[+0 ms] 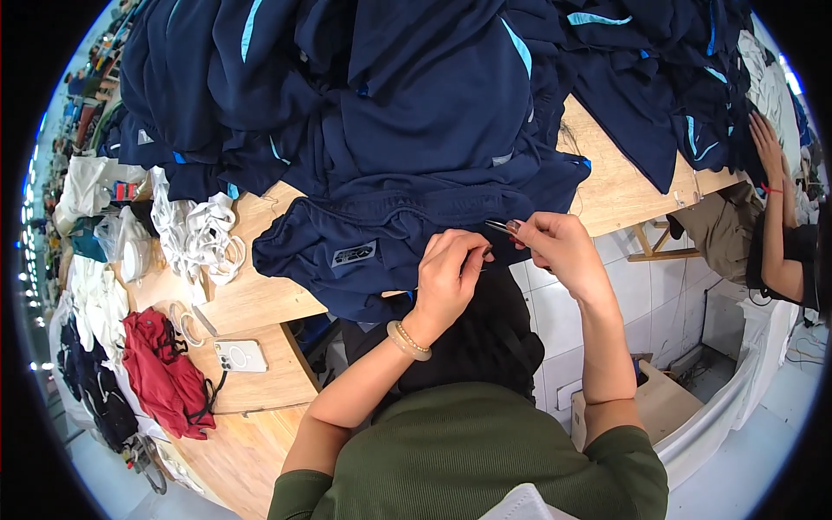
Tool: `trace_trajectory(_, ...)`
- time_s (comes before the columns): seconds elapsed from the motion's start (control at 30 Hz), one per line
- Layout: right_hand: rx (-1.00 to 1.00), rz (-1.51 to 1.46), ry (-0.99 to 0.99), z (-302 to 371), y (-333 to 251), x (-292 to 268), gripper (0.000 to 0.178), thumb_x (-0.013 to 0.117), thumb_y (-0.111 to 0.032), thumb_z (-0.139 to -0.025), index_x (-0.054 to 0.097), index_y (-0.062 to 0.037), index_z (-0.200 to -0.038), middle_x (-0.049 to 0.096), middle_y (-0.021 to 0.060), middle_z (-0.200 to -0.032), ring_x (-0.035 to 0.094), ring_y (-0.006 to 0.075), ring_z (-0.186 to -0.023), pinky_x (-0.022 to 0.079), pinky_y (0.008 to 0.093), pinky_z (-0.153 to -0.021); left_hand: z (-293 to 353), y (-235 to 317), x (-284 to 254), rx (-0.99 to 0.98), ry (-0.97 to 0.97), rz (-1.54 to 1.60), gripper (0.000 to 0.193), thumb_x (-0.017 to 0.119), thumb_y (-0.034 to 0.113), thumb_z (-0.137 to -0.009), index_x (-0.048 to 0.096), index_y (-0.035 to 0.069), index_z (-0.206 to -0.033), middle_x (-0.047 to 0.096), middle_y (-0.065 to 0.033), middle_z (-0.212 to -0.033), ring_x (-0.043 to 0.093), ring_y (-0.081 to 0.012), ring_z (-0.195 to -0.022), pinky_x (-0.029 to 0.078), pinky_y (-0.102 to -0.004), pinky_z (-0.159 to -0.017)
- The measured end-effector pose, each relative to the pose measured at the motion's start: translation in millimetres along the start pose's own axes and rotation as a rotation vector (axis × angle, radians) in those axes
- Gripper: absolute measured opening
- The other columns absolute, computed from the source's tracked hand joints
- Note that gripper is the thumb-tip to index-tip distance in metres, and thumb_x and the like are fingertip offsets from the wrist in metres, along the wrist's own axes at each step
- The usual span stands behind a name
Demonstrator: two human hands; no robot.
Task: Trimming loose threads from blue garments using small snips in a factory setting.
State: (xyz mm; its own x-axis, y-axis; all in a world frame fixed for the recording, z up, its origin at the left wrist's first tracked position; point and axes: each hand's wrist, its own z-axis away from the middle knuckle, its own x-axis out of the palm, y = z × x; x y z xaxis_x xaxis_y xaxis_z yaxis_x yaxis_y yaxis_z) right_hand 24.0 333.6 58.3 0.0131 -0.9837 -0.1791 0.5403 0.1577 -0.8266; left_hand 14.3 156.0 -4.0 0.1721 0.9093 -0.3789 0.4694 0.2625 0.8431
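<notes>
A navy garment [299,238] with a gathered waistband and a grey patch lies at the table edge in front of me and hangs toward my lap. My left hand [446,273] is closed in a pinch at the garment's right part. A small dark bit shows at its fingertips, too small to name. Close beside it, my right hand [559,247] grips small metal thread snips [497,226], their tips pointing left over the navy cloth.
A large heap of navy garments [433,113] with light blue trim covers the far table. To the left are white straps [204,238], a red bag [160,368] and a white phone [241,356] on the wooden table [260,303]. Another person's hand [766,147] rests on cloth at the right.
</notes>
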Motion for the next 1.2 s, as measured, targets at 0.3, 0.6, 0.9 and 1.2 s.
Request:
trace_trajectory(0.3,-0.039,-0.024,0.061,-0.7,7.6,4.6,0.027,0.063,-0.017,-0.089,0.060,0.0018,-0.071,0.042,-0.0049,-0.052,0.031,0.0016,-0.047,0.022,0.0214,-0.042,-1.3,-1.2,1.0,0.002,0.007,0.005,0.011,0.063,-0.004,-0.078,0.059,0.002,-0.087,0.063,-0.0067,-0.078,0.059,-0.0244,-0.073,0.044,-0.0324,-0.069)
trace_trajectory(0.6,-0.070,-0.048,0.075,2.9,5.1,4.5,0.022,0.060,-0.015,-0.090,0.060,0.0004,-0.074,0.040,-0.0064,-0.053,0.029,0.0005,-0.047,0.019,0.0201,-0.042,-0.5,-0.6,0.0,0.009,0.002,0.016,0.012,0.061,-0.008,-0.077,0.058,0.000,-0.086,0.062,-0.0100,-0.082,0.058,-0.0258,-0.076,0.046,-0.0324,-0.071)
trace_trajectory(0.9,-0.454,-0.100,0.329,-10.5,32.1,-40.1,0.018,0.057,-0.021,-0.094,0.061,-0.0040,-0.096,0.045,-0.0075,-0.068,0.034,-0.0001,-0.052,0.023,0.0178,-0.046,-62.9,14.4,-13.5,0.162,-0.250,0.011,0.015,0.054,-0.009,-0.080,0.047,-0.002,-0.091,0.051,-0.0148,-0.089,0.056,-0.0338,-0.081,0.047,-0.0374,-0.071)
trace_trajectory(1.2,-0.220,-0.882,-0.061,9.6,62.0,56.1,0.030,0.058,-0.010,-0.089,0.060,-0.0004,-0.118,0.044,-0.0092,-0.067,0.030,-0.0003,-0.051,0.020,0.0184,-0.047,-86.9,18.5,-16.1,-0.086,-0.249,-0.055,0.001,0.048,0.000,-0.091,0.048,-0.001,-0.092,0.055,-0.0161,-0.079,0.060,-0.0329,-0.071,0.050,-0.0374,-0.063)
